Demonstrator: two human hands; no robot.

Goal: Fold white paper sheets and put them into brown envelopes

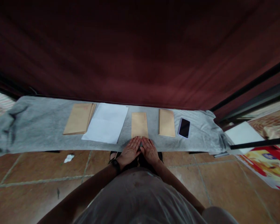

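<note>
A tan paper envelope (139,125) lies flat in front of me on a grey cloth (44,124). My left hand (130,151) rests flat on its near edge with the fingers stretched out. Beside it, my right hand (150,151) lies flat on the same edge, fingers straight, the two hands almost touching. To the left are white paper sheets (106,123) and, partly overlapped by them, a stack of tan envelopes (78,119). On the right sits another small pile of tan envelopes (166,123).
A phone (184,128) with a dark screen lies right of the envelopes. Behind the cloth rises a dark red curtain (135,71). Black bars (252,84) cross at the right, near a red and yellow box (270,165). A white scrap (69,158) lies on the tiled floor.
</note>
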